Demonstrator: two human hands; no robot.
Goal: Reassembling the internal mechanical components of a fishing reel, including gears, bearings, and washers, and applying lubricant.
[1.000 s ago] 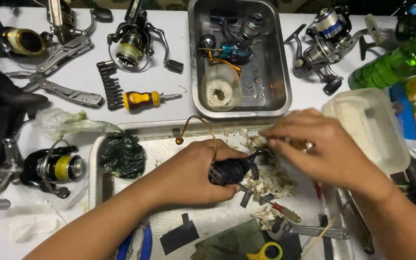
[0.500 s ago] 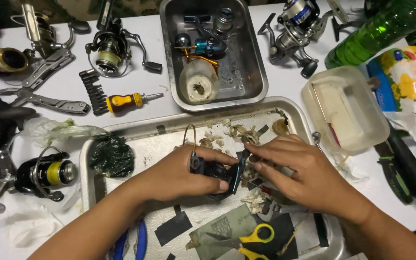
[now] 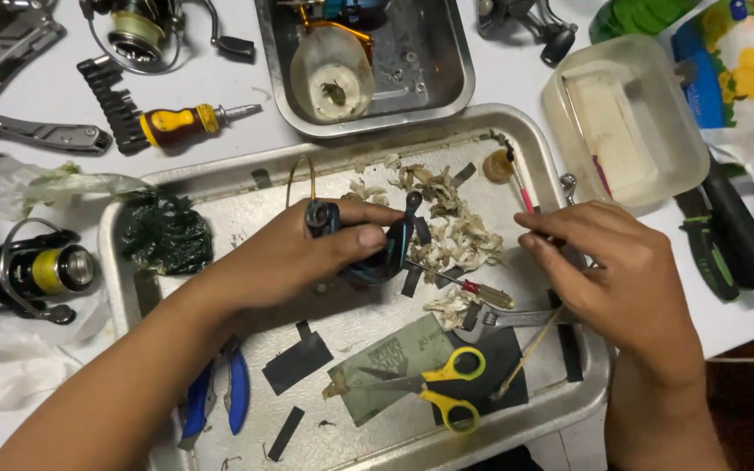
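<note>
Two hands are working over the dented metal tray [image 3: 569,384].
Your left hand [image 3: 307,253] is gripping the small, hard, probably greasy black reel body [image 3: 377,257] around its middle; your right hand [image 3: 604,262] is pinching a thin red-tipped stick [image 3: 521,187].

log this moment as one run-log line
left hand: grips dark reel body | right hand: pinches thin red-tipped stick | place: metal tray | nearby: yellow scissors, small screwdriver

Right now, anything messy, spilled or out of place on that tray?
Yes. Pale shredded scraps lie strewn across the middle of the metal tray, by the dark reel body held in the left hand. Black tape strips lie loose near the yellow scissors. A dark green wad sits at the tray's left end.
</note>
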